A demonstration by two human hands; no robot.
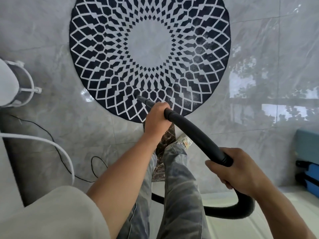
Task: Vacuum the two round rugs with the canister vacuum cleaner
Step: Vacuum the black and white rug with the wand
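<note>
Vacuuming under way at near edge of round navy rug with white lattice pattern (pixel 150 54), flat on grey marble-look tile floor (pixel 259 49). Gripping narrow black plastic nozzle (pixel 140 97) with left hand (pixel 158 118), fingers curled round it, tip touching the pile. Clamping right hand (pixel 241 171) round cuff of thick black flexible hose (pixel 193 128). Likely to lift or bunch the rug edge under suction. Could also snag on thin black cord (pixel 57 147) trailing nearby. Second rug not visible.

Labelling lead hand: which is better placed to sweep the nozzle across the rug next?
Probably left hand: it grips the hose behind the nozzle on the rug; right hand holds farther back.
</note>
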